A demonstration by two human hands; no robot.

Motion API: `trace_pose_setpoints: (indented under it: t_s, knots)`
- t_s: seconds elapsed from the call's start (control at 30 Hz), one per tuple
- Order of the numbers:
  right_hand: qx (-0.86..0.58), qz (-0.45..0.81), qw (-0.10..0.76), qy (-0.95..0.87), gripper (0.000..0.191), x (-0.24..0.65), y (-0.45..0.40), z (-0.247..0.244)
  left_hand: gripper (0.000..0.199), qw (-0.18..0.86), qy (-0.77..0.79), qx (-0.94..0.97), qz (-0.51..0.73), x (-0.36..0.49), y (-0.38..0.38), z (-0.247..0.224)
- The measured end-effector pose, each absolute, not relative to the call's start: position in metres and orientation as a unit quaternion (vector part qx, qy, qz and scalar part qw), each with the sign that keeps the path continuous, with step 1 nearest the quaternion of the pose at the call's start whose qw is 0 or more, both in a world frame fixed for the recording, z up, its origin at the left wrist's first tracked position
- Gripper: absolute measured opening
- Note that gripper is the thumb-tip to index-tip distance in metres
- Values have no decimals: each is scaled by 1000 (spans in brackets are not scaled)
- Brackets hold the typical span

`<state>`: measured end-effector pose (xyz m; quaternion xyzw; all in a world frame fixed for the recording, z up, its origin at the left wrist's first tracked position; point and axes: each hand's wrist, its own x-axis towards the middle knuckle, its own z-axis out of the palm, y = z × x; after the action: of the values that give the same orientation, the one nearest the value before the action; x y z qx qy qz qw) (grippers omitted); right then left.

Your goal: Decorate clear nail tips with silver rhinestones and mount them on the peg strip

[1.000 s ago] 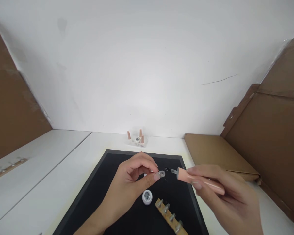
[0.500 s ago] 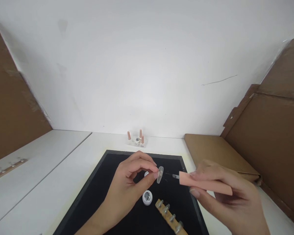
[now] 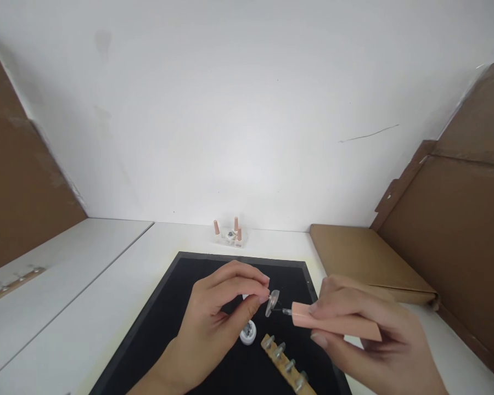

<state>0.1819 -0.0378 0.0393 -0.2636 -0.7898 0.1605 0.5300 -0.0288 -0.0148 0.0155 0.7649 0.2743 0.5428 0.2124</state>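
Note:
My left hand (image 3: 226, 315) is closed in a pinch around the near end of a clear false nail tip (image 3: 272, 303), held above the black mat. My right hand (image 3: 366, 334) grips the long pink cap of a nail polish brush (image 3: 333, 321). The thin brush end points left, at the lower edge of the nail tip; whether the bristles touch it I cannot tell. Below my left hand, partly covered by it, stands a small white jar (image 3: 248, 333) with silvery contents. A second white item behind my fingers is mostly hidden.
A wooden strip (image 3: 286, 363) with several clear-topped posts lies on the black mat (image 3: 148, 351). Pink-capped bottles (image 3: 229, 236) stand in a clear holder by the wall. A flat cardboard box (image 3: 366, 258) lies at right; another posted strip (image 3: 14, 286) lies far left.
My right hand has moved left and slightly down, bringing the brush up to the nail tip. My left hand has lowered a little and the nail tip has tilted.

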Motion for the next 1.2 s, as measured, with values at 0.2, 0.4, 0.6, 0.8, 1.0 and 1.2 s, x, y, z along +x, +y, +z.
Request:
trace_pose_setpoints:
  t_s: [0.2,0.4,0.6,0.8,1.0,1.2]
  knots:
    - [-316,89,542,-774,22,187,-35,28,26,200,265,778,534,-30,-16,12]
    - [-309,102,555,-766,22,191,-36,27,26,187,273,779,533,-31,-15,9]
    - [-279,157,495,-808,22,186,-37,39,28,171,268,783,535,-28,-13,14]
    - [-312,100,533,-780,23,189,-37,32,27,163,256,790,533,-28,-17,14]
    - [-307,103,533,-782,21,192,-39,33,28,152,253,792,534,-30,-17,15]
    - [-269,145,495,-814,26,186,-38,45,28,145,247,797,532,-27,-17,22]
